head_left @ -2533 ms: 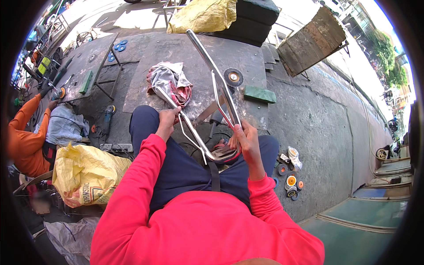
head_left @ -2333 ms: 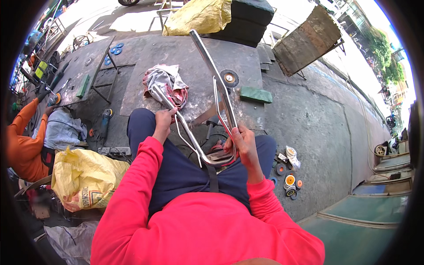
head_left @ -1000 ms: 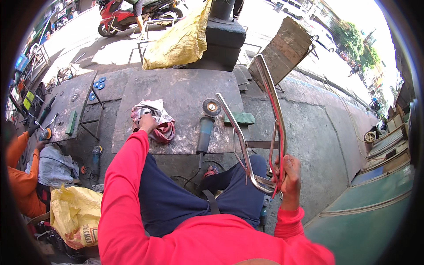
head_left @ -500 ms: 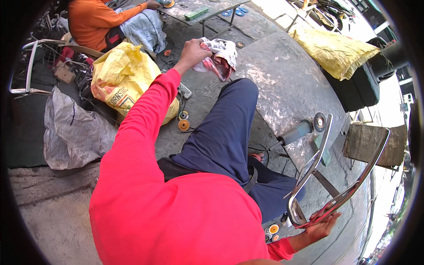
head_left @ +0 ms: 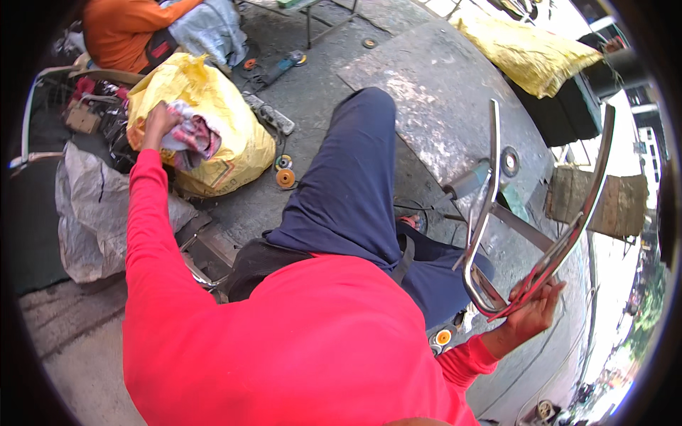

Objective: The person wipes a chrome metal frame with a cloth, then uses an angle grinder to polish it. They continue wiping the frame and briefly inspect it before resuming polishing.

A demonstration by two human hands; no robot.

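A stained white-and-red cloth [head_left: 197,139] hangs from my left hand [head_left: 160,126], whose fingers are closed on it. The cloth is in front of a yellow woven sack [head_left: 234,131] on my left. Low on the right, my right hand [head_left: 534,310] holds a bent metal tube frame [head_left: 482,220] by its curved lower end, with the fingers partly hidden behind the tube. Two shiny arms of the frame rise upright, joined by a flat crossbar [head_left: 522,227]. Reddish strips run along its lower right side.
An angle grinder [head_left: 280,69] lies on the floor ahead. A bench grinder's wheel [head_left: 509,162] stands by the metal sheet table [head_left: 440,92]. A grey sack [head_left: 92,220] lies at left; a person in an orange sleeve [head_left: 124,32] sits beyond. A yellow sack [head_left: 526,50] is far right.
My left hand has swung left with the cloth, from above the knee to the yellow sack. The metal frame has tipped more upright in my right hand. The view has shifted slightly.
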